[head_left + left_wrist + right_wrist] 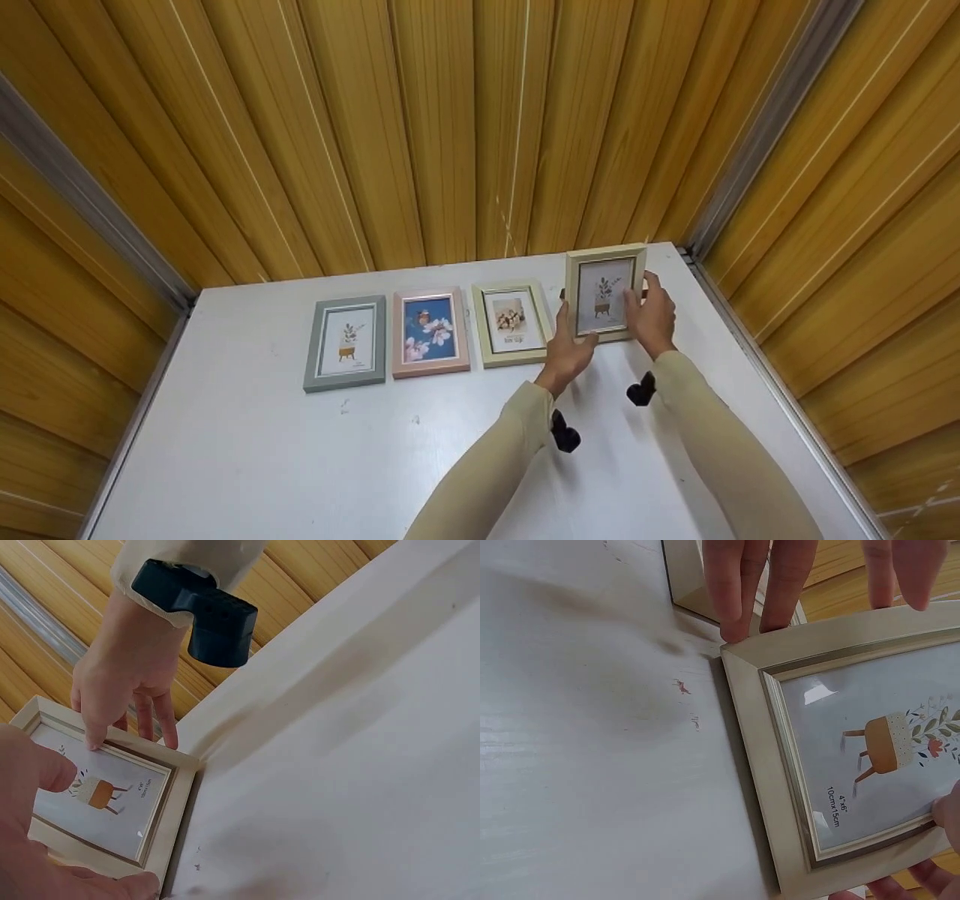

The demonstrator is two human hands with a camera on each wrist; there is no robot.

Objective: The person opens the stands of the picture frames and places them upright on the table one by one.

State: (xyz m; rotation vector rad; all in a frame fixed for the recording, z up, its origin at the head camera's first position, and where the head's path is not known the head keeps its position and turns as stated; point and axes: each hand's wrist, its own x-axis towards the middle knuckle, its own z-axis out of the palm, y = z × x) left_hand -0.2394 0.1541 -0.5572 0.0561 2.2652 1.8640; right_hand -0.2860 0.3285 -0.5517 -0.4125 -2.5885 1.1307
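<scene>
Both hands hold a cream picture frame near the right end of the white surface. It is tilted up, and its picture shows a potted plant on a legged stand. My left hand is at the frame's left side and lower corner. At the right edge, my right hand has its thumb over the front and fingers around the side. In the left wrist view, the lower edge of the cream frame is close to the surface; whether it touches, I cannot tell. The right wrist view shows left fingers at its edge.
To the left lie a pale green frame with a flower picture, a pink frame with blossoms on blue, and a grey-green frame, in a row on the white table. Wood-patterned panels rise behind and at both sides.
</scene>
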